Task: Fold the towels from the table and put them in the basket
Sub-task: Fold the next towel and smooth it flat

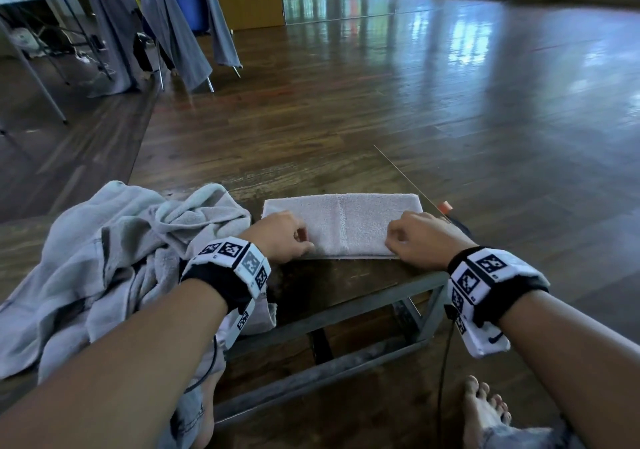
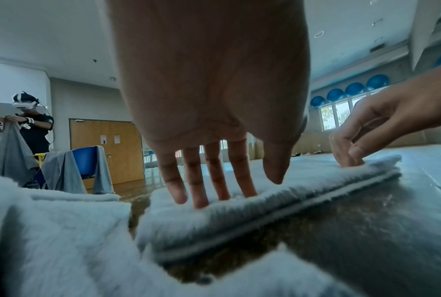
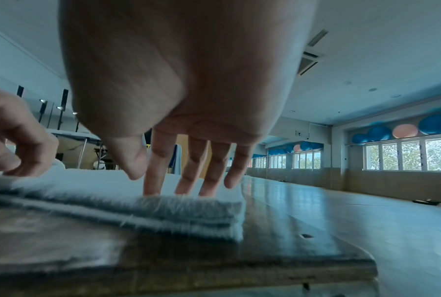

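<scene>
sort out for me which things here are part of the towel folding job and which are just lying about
Part of the job:
folded towel on the table
left hand and right hand, fingertips on the folded towel
crumpled towel heap beside it

Just lying about:
grey cloths over the blue chair
orange-tipped object at the table's far corner

No basket in view.

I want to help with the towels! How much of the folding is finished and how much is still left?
One towel already lies folded in a flat strip on the table. Right now the left hand and right hand press their fingertips on its near edge, seemingly about to fold it again. Still left: the crumpled pile of towels on the left is unfolded, and no basket is in view.
</scene>
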### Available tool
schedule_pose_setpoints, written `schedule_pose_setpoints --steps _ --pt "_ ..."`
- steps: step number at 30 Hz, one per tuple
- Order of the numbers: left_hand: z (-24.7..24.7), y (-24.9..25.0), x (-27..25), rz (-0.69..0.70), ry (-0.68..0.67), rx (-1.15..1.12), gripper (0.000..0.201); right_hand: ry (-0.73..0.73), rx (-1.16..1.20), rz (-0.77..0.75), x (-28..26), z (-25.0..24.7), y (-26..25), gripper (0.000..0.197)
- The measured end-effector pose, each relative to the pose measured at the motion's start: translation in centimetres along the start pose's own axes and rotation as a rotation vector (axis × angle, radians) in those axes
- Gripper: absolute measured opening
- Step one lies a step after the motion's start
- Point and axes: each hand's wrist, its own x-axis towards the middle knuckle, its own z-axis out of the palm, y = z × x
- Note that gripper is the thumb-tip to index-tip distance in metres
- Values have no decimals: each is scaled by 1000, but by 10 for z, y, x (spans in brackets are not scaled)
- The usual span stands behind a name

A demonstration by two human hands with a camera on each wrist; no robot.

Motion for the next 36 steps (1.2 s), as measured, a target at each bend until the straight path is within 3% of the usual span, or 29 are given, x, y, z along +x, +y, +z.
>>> schedule_pose_setpoints --steps 4,8,10,16,18,20,23,29,36 --pt "0 12 -5 107 83 -103 30 76 -57 76 -2 -4 -9 36" --pt "6 28 -4 155 128 -123 14 222 38 -7 6 -7 -27 20" --pt "12 30 -2 144 104 -61 23 188 66 -62 12 -4 -36 19" --pt "26 38 8 80 171 -41 53 153 42 -51 28 24 -57 53" --pt "32 39 11 49 109 -62 66 113 64 -27 32 34 -60 59" --pt "36 38 16 -2 -24 -107 74 -20 76 0 37 41 -56 66" --pt "39 33 22 -70 -156 -120 74 -181 59 -4 43 48 -43 72" --pt "39 27 27 -90 -226 -88 71 -191 36 -29 40 55 -35 72" --pt "36 15 20 -81 -234 -22 75 -236 32 -39 37 46 -29 89"
